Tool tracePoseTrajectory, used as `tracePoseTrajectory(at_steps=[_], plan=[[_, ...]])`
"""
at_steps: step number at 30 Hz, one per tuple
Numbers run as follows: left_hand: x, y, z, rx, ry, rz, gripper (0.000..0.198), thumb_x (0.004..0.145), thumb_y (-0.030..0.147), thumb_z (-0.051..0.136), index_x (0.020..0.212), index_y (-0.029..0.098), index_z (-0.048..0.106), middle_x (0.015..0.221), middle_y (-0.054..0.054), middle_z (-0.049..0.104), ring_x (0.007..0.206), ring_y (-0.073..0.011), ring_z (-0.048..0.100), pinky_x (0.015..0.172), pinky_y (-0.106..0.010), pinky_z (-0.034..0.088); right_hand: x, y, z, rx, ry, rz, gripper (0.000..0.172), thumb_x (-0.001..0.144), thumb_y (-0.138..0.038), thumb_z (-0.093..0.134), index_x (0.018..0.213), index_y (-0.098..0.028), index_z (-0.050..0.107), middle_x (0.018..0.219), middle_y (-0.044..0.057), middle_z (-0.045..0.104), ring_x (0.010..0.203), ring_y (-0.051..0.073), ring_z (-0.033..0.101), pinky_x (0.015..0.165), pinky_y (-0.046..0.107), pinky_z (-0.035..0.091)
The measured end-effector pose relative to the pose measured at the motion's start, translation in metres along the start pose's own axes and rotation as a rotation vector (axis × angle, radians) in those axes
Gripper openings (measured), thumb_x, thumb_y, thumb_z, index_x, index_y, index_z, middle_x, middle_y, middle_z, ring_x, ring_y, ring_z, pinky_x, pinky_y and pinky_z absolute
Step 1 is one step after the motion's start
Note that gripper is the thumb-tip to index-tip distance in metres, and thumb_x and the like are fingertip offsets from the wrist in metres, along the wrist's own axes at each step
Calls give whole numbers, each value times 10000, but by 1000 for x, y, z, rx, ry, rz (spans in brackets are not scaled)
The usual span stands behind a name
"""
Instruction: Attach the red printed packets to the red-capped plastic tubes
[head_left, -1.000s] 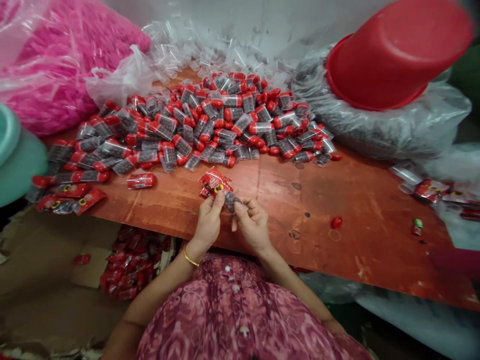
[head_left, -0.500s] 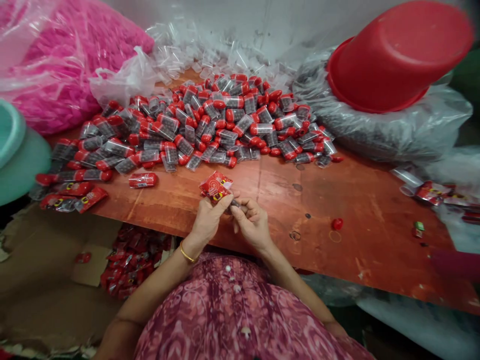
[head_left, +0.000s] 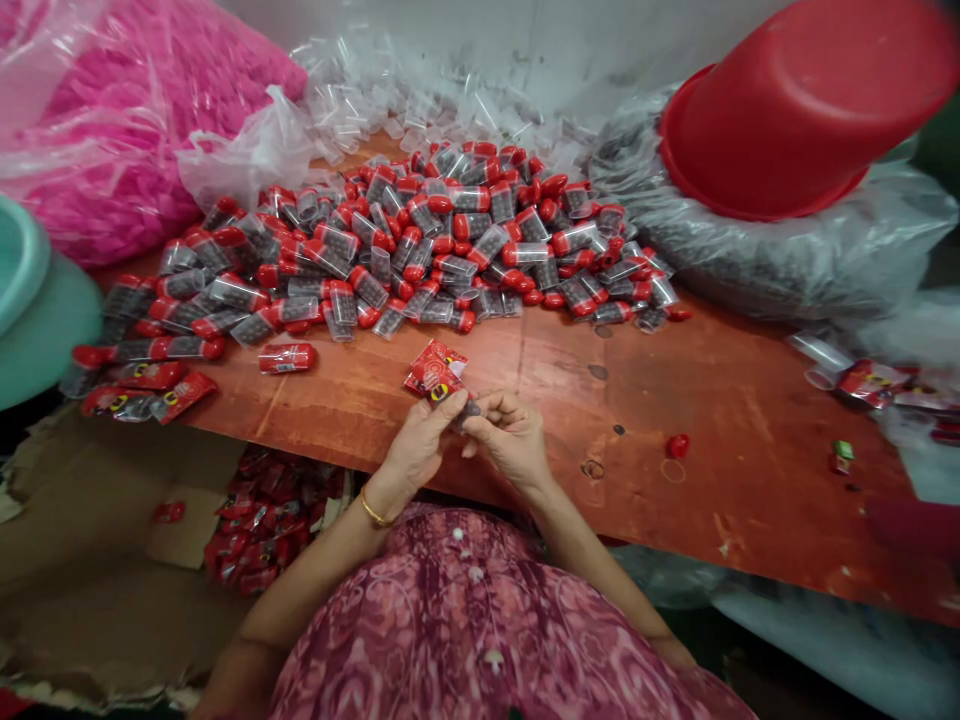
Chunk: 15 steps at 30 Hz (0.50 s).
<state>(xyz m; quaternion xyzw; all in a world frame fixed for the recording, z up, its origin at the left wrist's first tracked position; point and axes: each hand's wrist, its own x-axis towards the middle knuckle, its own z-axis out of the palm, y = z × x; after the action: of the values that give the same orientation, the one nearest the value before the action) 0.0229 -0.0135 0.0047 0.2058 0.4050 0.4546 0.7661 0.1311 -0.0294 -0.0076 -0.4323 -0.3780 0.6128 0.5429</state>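
Observation:
Near the table's front edge, my left hand (head_left: 415, 445) is closed on a red printed packet (head_left: 435, 372) with a yellow mark. A small dark piece (head_left: 471, 409) shows at the packet's near end, between my two hands. My right hand (head_left: 511, 440) pinches at this dark piece with thumb and fingers; its exact kind cannot be made out. Beyond my hands lies a big heap of clear tubes with red caps (head_left: 420, 240) and dark contents. To the left, a red wrapped tube (head_left: 286, 358) lies alone on the table.
Filled red packets (head_left: 150, 390) lie at the table's left edge, above a cardboard box (head_left: 97, 540) holding more. A teal tub (head_left: 52, 310) and a pink-filled bag (head_left: 165, 130) flank the left. A red bucket (head_left: 795, 110) rests on a plastic bag; a red cap (head_left: 677, 446) lies right.
My right hand has shifted slightly to the right, its fingers still at the dark piece. The packet in my left hand has turned a little. The whole view has moved slightly.

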Motion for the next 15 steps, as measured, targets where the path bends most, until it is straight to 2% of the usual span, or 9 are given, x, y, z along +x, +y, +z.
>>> tracePoseTrajectory(at_steps=[3,7,9,11,13,15], plan=[[-1,-6,1,-56,0,-33,365,518,407,811,617,128,597,507,59,509,447,-50,451,435,-184,373,2,6,2,-51,87,-43,407,574,-438,782,592,-202,452,519,-75,550,388,79,514,392,202,431],[-4,-9,-3,-114,37,-40,312,536,366,811,665,135,646,607,29,609,593,-83,559,612,-210,464,7,14,-4,-329,178,-202,467,537,-482,795,550,-208,417,465,-92,432,414,58,388,419,195,356],[-7,-9,-8,-106,48,-77,305,548,371,804,711,148,674,668,5,659,654,-112,605,682,-241,485,10,18,-7,-518,198,-285,484,495,-511,809,571,-215,434,494,-81,436,454,70,375,451,208,347],[-11,-8,-15,-60,29,-142,331,559,429,785,714,155,684,686,-25,685,687,-151,639,707,-281,501,14,21,-7,-696,149,-346,496,473,-556,803,599,-221,460,543,-56,477,503,93,410,499,231,371],[-18,-4,-25,45,24,-190,379,551,490,767,699,152,682,686,-54,696,696,-187,657,710,-316,510,19,22,-4,-843,3,-401,502,477,-610,775,614,-224,485,588,-25,522,557,121,460,556,254,403],[-25,6,-40,227,100,-158,423,519,511,771,711,145,677,681,-65,698,674,-204,658,706,-334,513,28,19,-6,-967,-170,-458,489,521,-651,729,652,-225,529,652,9,577,634,155,514,632,279,433]])
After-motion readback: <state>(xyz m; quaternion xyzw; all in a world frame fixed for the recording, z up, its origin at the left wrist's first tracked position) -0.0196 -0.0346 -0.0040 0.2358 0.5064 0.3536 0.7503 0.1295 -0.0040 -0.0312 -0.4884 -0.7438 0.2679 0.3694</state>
